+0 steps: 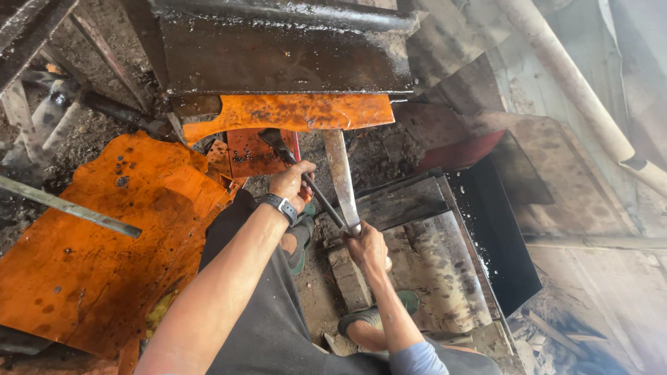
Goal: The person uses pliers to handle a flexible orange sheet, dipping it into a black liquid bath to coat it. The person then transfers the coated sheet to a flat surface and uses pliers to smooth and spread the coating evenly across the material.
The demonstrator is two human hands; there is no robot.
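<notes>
The left hand (290,183) is closed around the dark handle of a hammer (276,141), whose head sits just below the orange metal strip (292,112) under the black steel block (278,48). The right hand (366,244) grips the lower end of a flat grey bar (340,177) (held near upright), its top touching the strip.

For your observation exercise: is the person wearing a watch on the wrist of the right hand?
No: the dark watch sits on the wrist of the left hand, while the right hand gripping the flat metal bar has a bare wrist.
</notes>
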